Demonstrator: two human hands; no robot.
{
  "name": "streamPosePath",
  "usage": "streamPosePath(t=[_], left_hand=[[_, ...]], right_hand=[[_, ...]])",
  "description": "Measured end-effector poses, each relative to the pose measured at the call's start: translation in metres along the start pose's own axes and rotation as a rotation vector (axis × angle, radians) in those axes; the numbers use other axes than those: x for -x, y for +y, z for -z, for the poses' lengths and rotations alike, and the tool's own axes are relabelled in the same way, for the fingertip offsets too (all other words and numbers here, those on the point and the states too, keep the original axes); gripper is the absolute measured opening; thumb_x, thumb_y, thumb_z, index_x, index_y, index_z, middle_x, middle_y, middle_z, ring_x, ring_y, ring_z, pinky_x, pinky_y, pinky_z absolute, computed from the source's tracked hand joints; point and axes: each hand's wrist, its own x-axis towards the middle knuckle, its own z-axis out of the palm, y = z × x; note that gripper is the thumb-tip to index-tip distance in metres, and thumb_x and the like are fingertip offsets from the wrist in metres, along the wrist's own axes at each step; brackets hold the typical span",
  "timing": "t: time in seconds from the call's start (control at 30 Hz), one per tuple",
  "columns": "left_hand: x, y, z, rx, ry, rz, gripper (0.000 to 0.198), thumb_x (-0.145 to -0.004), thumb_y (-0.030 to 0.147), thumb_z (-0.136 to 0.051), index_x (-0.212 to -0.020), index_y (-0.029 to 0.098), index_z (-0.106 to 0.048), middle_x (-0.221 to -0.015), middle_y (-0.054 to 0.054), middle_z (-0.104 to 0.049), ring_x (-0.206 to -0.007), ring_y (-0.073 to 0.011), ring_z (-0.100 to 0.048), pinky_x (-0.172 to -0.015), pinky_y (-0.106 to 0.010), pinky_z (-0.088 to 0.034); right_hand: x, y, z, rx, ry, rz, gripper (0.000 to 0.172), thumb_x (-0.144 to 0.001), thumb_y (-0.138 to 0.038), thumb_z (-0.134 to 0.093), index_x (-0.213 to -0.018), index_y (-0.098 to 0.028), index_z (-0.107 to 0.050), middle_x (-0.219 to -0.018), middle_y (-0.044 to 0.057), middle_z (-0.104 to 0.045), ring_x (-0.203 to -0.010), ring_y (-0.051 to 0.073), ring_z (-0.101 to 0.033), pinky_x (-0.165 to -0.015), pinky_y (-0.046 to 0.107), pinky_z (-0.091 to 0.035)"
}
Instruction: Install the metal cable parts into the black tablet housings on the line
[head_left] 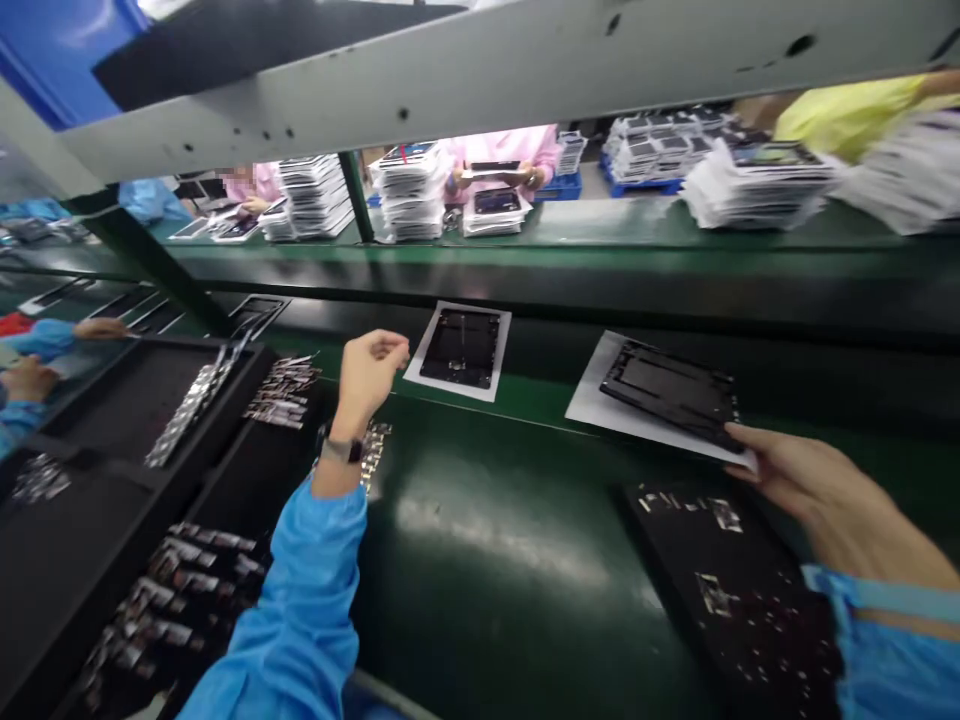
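My right hand point(806, 485) pinches the near right corner of a black tablet housing point(667, 390), together with the white sheet point(589, 385) under it. The housing is slightly askew on its sheet. My left hand point(369, 375) is raised with its fingers curled together; anything between them is hidden or too small to make out. Just right of it, a second black tablet housing point(459, 345) lies on another white sheet point(491, 385) on the dark belt. Below my left wrist, a group of small shiny parts point(375, 450) is partly covered by the arm.
Black trays point(97, 395) and rows of small strip-like parts point(180, 570) are at left. A black pad point(675, 550) with small bits lies at lower right. A metal beam point(450, 75) crosses overhead. Co-workers' hands point(30, 378) are at far left; paper stacks point(409, 195) stand behind.
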Motion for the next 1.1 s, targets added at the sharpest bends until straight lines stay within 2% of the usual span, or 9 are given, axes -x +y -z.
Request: streamPosePath(t=[0.13, 0.2, 0.37, 0.47, 0.57, 0.7, 0.83, 0.93, 1.1], left_hand=[[0.12, -0.033, 0.06, 0.086, 0.21, 0.099, 0.024, -0.082, 0.035, -0.064, -0.09, 0.013, -0.073, -0.076, -0.006, -0.073, -0.067, -0.0165, -0.067, -0.065, -0.027, -0.054], [0.157, -0.06, 0.074, -0.061, 0.172, 0.209, 0.021, -0.082, 0.032, -0.062, -0.087, 0.014, -0.072, -0.075, -0.006, -0.073, -0.065, -0.017, -0.067, -0.064, -0.028, -0.055], [0.169, -0.099, 0.081, -0.291, 0.076, 0.29, 0.011, -0.078, 0.017, -0.062, -0.084, 0.017, -0.071, -0.073, -0.004, -0.071, -0.065, -0.018, -0.065, -0.071, -0.032, -0.053], [0.16, -0.097, 0.076, -0.386, 0.011, 0.268, 0.01, -0.076, 0.015, -0.068, -0.084, 0.019, -0.071, -0.084, -0.005, -0.071, -0.081, -0.0209, -0.066, -0.082, -0.033, -0.05], [0.162, -0.094, 0.071, -0.442, -0.037, 0.243, 0.014, -0.07, 0.014, -0.074, -0.082, 0.02, -0.069, -0.092, -0.006, -0.07, -0.095, -0.0245, -0.064, -0.088, -0.034, -0.047], [0.169, -0.1, 0.068, -0.456, -0.061, 0.238, 0.015, -0.069, 0.015, -0.074, -0.075, 0.021, -0.061, -0.084, -0.005, -0.066, -0.09, -0.0242, -0.063, -0.084, -0.035, -0.048], [0.169, -0.112, 0.073, -0.34, -0.084, 0.255, 0.014, -0.071, 0.025, -0.068, -0.072, 0.021, -0.054, -0.067, 0.001, -0.058, -0.065, -0.0183, -0.058, -0.066, -0.03, -0.048], [0.169, -0.11, 0.085, -0.137, -0.049, 0.233, 0.024, -0.068, 0.037, -0.069, -0.081, 0.019, -0.061, -0.064, 0.002, -0.059, -0.058, -0.0161, -0.055, -0.058, -0.027, -0.046], [0.184, -0.062, 0.11, -0.101, -0.08, 0.224, 0.033, -0.069, 0.048, -0.074, -0.087, 0.02, -0.073, -0.069, 0.0, -0.066, -0.06, -0.0153, -0.057, -0.058, -0.025, -0.047]], right_hand=[[0.108, -0.006, -0.024, -0.313, -0.142, -0.166, 0.015, -0.073, -0.027, -0.065, -0.061, -0.025, -0.055, -0.059, 0.006, -0.057, -0.047, 0.018, -0.055, -0.045, 0.032, -0.048], [0.17, -0.001, -0.033, -0.462, -0.212, -0.25, 0.018, -0.065, -0.037, -0.074, -0.072, -0.027, -0.06, -0.058, 0.002, -0.055, -0.046, 0.019, -0.053, -0.041, 0.031, -0.045], [0.276, 0.024, -0.053, -0.441, -0.401, -0.253, 0.047, -0.063, -0.062, -0.075, -0.09, -0.026, -0.061, -0.069, 0.004, -0.067, -0.058, 0.023, -0.062, -0.054, 0.034, -0.054], [0.292, 0.038, -0.061, -0.259, -0.394, -0.135, 0.055, -0.066, -0.071, -0.066, -0.09, -0.022, -0.061, -0.065, 0.003, -0.064, -0.057, 0.022, -0.061, -0.059, 0.035, -0.053], [0.294, 0.047, -0.062, 0.029, -0.203, 0.053, 0.058, -0.073, -0.072, -0.056, -0.095, -0.019, -0.065, -0.072, 0.005, -0.063, -0.056, 0.021, -0.057, -0.055, 0.035, -0.048], [0.298, 0.054, -0.056, 0.235, -0.016, 0.314, 0.052, -0.088, -0.062, -0.048, -0.109, -0.018, -0.067, -0.091, 0.011, -0.065, -0.067, 0.024, -0.059, -0.058, 0.036, -0.046], [0.304, 0.054, -0.051, 0.241, -0.081, 0.519, 0.033, -0.098, -0.047, -0.047, -0.097, -0.021, -0.068, -0.089, 0.009, -0.065, -0.084, 0.027, -0.06, -0.074, 0.038, -0.048], [0.303, 0.051, -0.054, 0.283, -0.13, 0.541, 0.026, -0.099, -0.038, -0.049, -0.096, -0.02, -0.067, -0.087, 0.008, -0.064, -0.085, 0.026, -0.058, -0.076, 0.038, -0.047], [0.298, 0.045, -0.066, 0.423, -0.149, 0.517, 0.015, -0.095, -0.03, -0.058, -0.09, -0.019, -0.066, -0.079, 0.006, -0.059, -0.079, 0.026, -0.054, -0.069, 0.035, -0.043]])
